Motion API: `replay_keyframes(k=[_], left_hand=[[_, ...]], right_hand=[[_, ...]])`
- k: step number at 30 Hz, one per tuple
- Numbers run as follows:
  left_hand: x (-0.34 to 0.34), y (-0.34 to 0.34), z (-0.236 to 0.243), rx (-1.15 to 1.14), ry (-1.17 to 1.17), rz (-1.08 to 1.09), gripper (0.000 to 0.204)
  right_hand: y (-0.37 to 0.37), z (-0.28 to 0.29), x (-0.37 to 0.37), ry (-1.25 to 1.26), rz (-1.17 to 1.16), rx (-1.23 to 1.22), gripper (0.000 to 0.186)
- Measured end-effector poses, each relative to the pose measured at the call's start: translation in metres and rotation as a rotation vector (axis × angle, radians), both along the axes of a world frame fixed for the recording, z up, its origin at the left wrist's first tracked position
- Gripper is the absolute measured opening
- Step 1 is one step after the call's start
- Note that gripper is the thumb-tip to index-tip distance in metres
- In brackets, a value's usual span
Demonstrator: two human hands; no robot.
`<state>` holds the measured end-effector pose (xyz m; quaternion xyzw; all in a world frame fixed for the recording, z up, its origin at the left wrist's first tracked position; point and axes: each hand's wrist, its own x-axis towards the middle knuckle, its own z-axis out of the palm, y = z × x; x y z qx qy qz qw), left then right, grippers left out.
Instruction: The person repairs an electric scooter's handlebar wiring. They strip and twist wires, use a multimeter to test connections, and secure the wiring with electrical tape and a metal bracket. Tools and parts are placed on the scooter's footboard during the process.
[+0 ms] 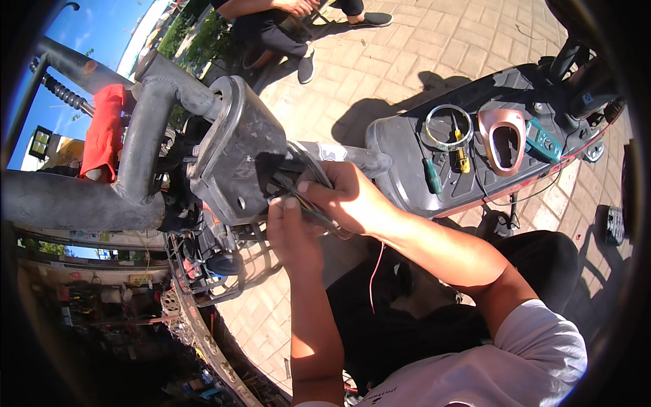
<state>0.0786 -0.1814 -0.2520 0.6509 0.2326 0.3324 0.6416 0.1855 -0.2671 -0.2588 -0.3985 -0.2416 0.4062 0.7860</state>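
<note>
A bundle of thin dark wires [313,209] comes out of the open end of a black plastic housing [241,159] on a scooter frame. My right hand [351,198] is closed round the bundle, thumb pressed toward the housing. Just left of it my left hand [293,227] pinches wires between thumb and fingertips, close to the housing's lower edge. Which single wire each fingertip holds is too small to make out. A loose pink wire [376,275] dangles below my right wrist.
On the black scooter footboard [400,146] lie a clear tape roll [434,144], a yellow screwdriver [463,161], a green screwdriver [431,175], a pinkish oval trim ring [502,141] and a teal multimeter [542,140]. A red cloth [105,132] wraps the frame. Another person [271,34] sits beyond.
</note>
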Motion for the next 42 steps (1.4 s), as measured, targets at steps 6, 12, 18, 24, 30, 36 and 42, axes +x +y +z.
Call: replay_keyframes(k=[6,12,18,24,30,36,42], left_hand=[[0.023,-0.018,0.005,0.100,-0.040,0.185,0.021],[0.017,-0.014,0.011,0.079,0.021,0.156,0.024],[0.019,-0.010,-0.005,0.306,0.073,0.284,0.029],[0.021,-0.011,-0.004,0.202,0.092,0.310,0.030],[0.023,-0.011,-0.011,0.325,0.031,0.322,0.034],[0.021,-0.009,-0.007,0.035,-0.044,0.198,0.036],[0.022,-0.011,0.008,-0.422,-0.221,0.005,0.037]], right_hand=[[0.005,-0.009,-0.010,-0.454,-0.433,-0.065,0.018],[0.003,-0.009,-0.008,-0.538,-0.421,-0.116,0.019],[0.000,0.003,-0.009,-0.120,-0.196,-0.136,0.021],[0.007,0.001,-0.008,0.119,-0.089,-0.071,0.021],[0.011,-0.002,0.003,-0.432,-0.360,-0.018,0.027],[0.012,0.009,0.004,-0.108,-0.152,-0.050,0.026],[0.015,0.010,-0.007,-0.153,-0.232,-0.148,0.017]])
